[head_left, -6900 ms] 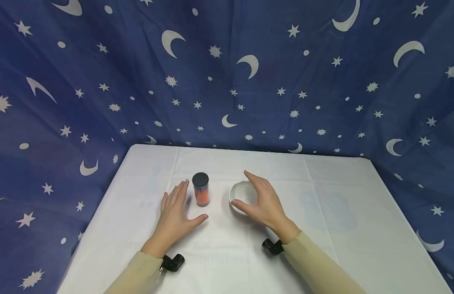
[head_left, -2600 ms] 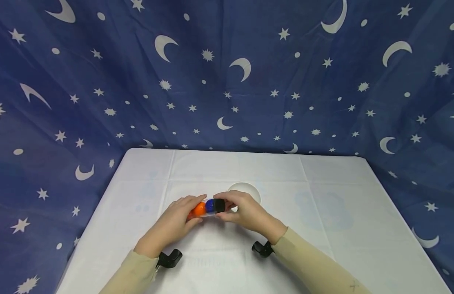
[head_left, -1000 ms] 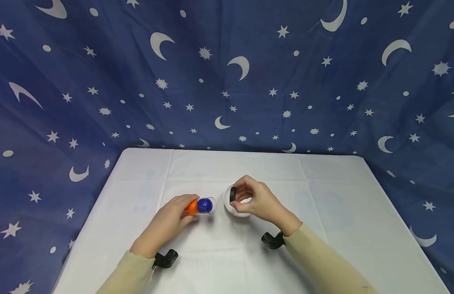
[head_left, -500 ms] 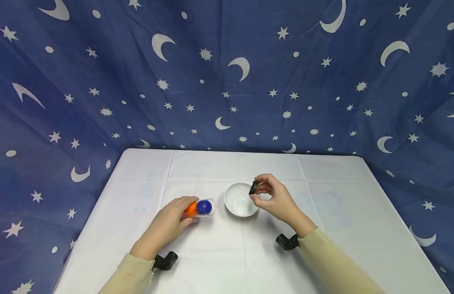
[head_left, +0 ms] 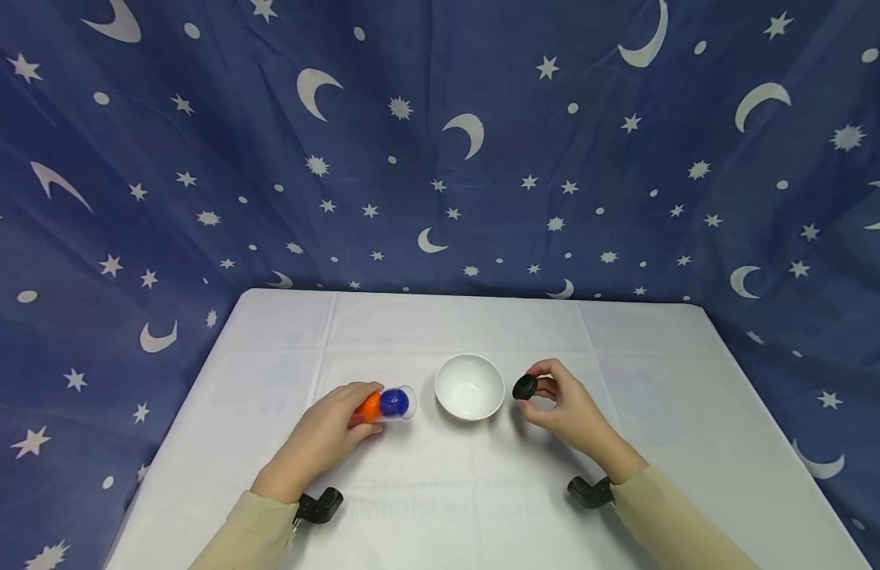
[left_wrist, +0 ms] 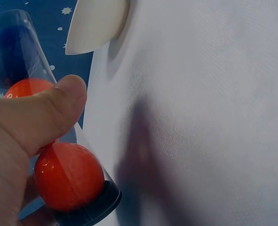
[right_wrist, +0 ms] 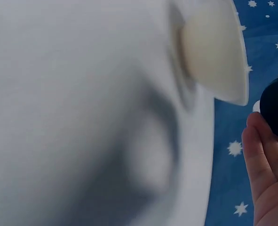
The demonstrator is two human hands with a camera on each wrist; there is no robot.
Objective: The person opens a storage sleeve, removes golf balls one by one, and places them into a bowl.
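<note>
My left hand [head_left: 326,427] grips a clear plastic tube [head_left: 410,402] that lies tipped, its uncapped end toward the bowl. A blue ball [head_left: 393,402] sits nearest that end, with an orange ball [head_left: 370,407] behind it. The left wrist view shows another orange ball [left_wrist: 69,176] lower down, above the tube's black base [left_wrist: 94,207]. My right hand [head_left: 571,412] pinches a round black lid [head_left: 525,387] between thumb and fingers, raised over the table. Between the two hands stands a white bowl [head_left: 470,388], with nothing visible in it.
A white cloth covers the table [head_left: 440,491]. Behind it and along the sides hangs a dark blue curtain [head_left: 383,95] with moons and stars. Each wrist wears a small black camera mount, one at the left wrist [head_left: 320,505], one at the right [head_left: 589,492].
The tube stood upright and capped earlier; my left hand took and tipped it. My right hand pulled off the lid, then carried it right, past the bowl. The left hand has lately stayed nearly still.
</note>
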